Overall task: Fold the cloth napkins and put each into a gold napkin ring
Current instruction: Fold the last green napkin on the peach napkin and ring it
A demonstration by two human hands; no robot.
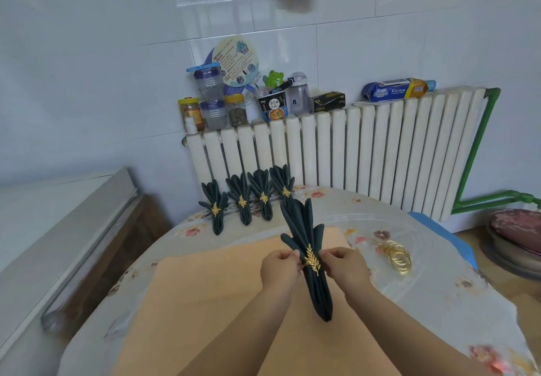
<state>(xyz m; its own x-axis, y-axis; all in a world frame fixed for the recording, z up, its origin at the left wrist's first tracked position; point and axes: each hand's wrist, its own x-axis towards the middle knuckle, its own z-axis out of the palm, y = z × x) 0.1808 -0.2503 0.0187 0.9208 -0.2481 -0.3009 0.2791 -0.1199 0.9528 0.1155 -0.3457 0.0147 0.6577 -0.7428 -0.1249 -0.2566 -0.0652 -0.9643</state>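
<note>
- A dark green folded napkin (310, 258) sits above the tabletop (439, 302), over a tan mat (205, 302), pleats fanning out at the far end and the narrow end pointing toward the person.
- A gold ring (312, 260) with a leaf ornament circles the napkin near its middle.
- The left hand (279, 267) pinches the napkin at the ring's left side, fingers curled in on the cloth.
- The right hand (345, 267) does likewise on the right side — fingers curled, tips at the ring; whether they touch metal or only cloth is hard to tell.
- Four finished napkins (251, 197), each in its own gold ring, stand in a row at the far edge of the tabletop, just in front of a white radiator (380, 147).
- A heap of spare gold rings (396, 257) lies to the right — well apart from the hands.
- Jars and packets (210, 106) crowd the radiator's top.
</note>
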